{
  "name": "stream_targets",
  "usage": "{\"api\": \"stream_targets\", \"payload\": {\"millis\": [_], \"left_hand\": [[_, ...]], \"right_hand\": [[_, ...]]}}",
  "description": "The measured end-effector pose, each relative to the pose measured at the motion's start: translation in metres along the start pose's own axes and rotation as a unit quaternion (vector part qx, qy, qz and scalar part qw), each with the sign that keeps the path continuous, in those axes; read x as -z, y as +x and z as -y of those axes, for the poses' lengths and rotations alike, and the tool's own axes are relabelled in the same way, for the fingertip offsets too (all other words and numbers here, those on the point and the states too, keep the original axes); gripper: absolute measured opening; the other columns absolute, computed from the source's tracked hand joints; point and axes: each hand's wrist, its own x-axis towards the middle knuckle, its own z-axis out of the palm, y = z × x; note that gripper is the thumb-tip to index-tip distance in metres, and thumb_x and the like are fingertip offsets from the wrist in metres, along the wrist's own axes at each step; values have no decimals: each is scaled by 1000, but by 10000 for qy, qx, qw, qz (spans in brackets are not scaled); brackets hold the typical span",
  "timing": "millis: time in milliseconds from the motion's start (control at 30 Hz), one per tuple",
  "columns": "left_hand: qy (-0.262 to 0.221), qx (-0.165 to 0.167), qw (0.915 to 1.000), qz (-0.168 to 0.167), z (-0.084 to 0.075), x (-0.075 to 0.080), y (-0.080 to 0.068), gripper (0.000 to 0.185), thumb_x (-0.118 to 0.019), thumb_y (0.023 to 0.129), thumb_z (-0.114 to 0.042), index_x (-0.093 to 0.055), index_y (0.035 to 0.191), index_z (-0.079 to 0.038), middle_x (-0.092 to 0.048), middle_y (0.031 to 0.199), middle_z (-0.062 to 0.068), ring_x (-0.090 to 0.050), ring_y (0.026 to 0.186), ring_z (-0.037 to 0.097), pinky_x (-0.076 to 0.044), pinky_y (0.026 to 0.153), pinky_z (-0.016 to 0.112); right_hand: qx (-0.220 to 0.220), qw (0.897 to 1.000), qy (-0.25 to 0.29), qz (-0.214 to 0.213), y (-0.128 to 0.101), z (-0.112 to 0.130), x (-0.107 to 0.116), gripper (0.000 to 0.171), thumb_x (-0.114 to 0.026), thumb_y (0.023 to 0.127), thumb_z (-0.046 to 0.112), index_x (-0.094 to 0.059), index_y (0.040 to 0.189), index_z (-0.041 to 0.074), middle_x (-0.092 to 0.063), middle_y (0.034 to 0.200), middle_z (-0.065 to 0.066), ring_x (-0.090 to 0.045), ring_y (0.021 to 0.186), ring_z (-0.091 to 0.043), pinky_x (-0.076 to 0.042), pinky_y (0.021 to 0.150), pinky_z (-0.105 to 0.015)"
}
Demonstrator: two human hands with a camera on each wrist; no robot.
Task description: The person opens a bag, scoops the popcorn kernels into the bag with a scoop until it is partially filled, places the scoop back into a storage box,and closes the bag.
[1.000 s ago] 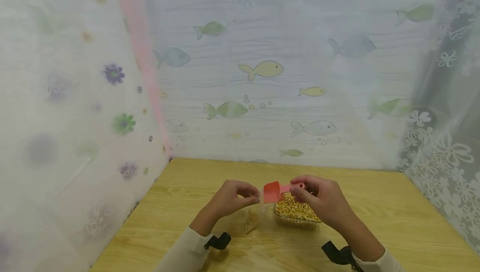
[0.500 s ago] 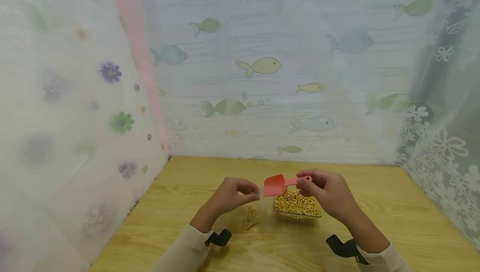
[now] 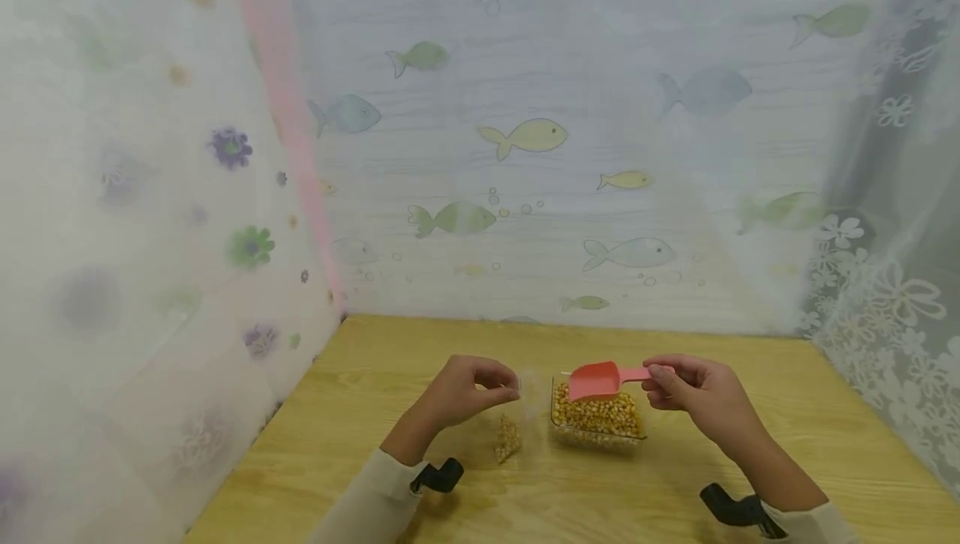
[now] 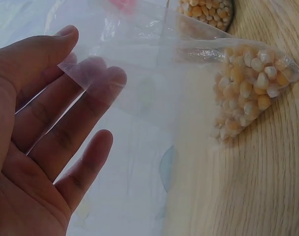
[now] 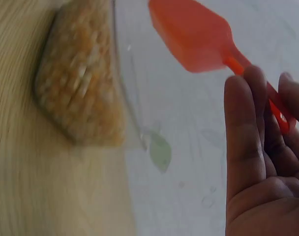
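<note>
Red scoop (image 3: 596,381) held over clear container (image 3: 597,441) of corn kernels (image 3: 603,417)

Nearest the head camera, two pale sleeves (image 3: 375,502) end at the wrists, a black mount (image 3: 441,476) fitted at each. Left hand (image 3: 468,394): pinching, thumb and fingertips on the upper edge of a clear bag (image 4: 144,64). Bagged kernels (image 4: 250,86) fill its lower corner; whether that corner rests on the table (image 3: 360,411) cannot be determined. Right hand (image 3: 705,398): gripping, thumb and fingers closed on the handle of the scoop near its end. The scoop's blade points toward the left hand and sits above the container, apart from the kernels. The container stands on the table between the two hands, just right of the bag; it is blurred in the right wrist view. Beyond, the wood-grain tabletop runs back to a pale sheet (image 3: 487,169) printed with fish, flower-patterned sheets (image 3: 247,248) standing at both sides
</note>
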Motion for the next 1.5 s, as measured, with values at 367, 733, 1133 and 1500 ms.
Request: {"api": "stream_targets", "payload": {"millis": [367, 733, 1133, 1500], "left_hand": [[45, 95, 9999, 50, -3, 7, 5, 25, -74, 97, -42, -80, 111, -22, -75, 103, -15, -72, 89, 3, -59, 79, 28], [95, -15, 9999, 38, -3, 11, 7, 25, -75, 97, -38, -80, 110, -18, -76, 102, -15, -72, 89, 3, -59, 78, 28], [108, 140, 9998, 19, 0, 10, 3, 21, -75, 96, -43, -80, 109, -27, -76, 101, -16, -72, 87, 2, -59, 77, 27], [131, 71, 9999, -35, 5, 10, 3, 15, -75, 96, -40, -79, 108, -31, -76, 102, -16, -72, 89, 2, -60, 79, 27]], "right_hand": [[-19, 9993, -303, 235, 3, -24, 32, 49, -62, 106, 29, -60, 137, -9, -79, 103, -9, -78, 90, -24, -63, 82, -43], [15, 9959, -715, 547, -3, -9, 41, 44, -59, 108, 24, -62, 131, -12, -79, 97, -5, -77, 86, -16, -64, 77, -39], [4, 9969, -467, 626, 8, -29, 26, 45, -62, 106, 25, -62, 130, -13, -77, 104, -22, -78, 91, -28, -63, 79, -43], [-216, 9970, -16, 747, 12, -46, 13, 51, -63, 106, 26, -57, 135, -16, -74, 110, -26, -78, 94, -27, -62, 83, -45]]}}
